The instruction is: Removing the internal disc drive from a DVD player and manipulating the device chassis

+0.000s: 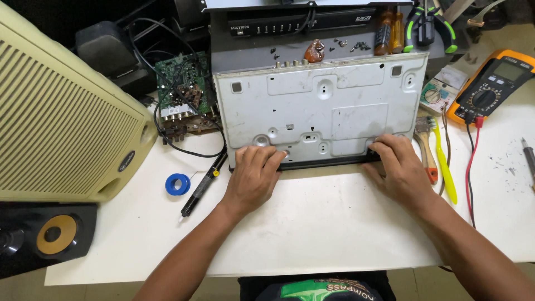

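While both hands press on the near edge of the upturned grey metal chassis (320, 108), the left hand (253, 178) curls its fingers over the rim at 7 o'clock and the right hand (398, 170) grips it at 5 o'clock. A soldering iron (203, 184) lies at 9 o'clock, a yellow multimeter (490, 86) at 2 o'clock.

You see a pale grey metal chassis (320, 108) on your white surface (334, 223), a blue tape roll (177, 184), a yellow-orange multimeter (490, 86), and a cream slatted speaker (61, 117).
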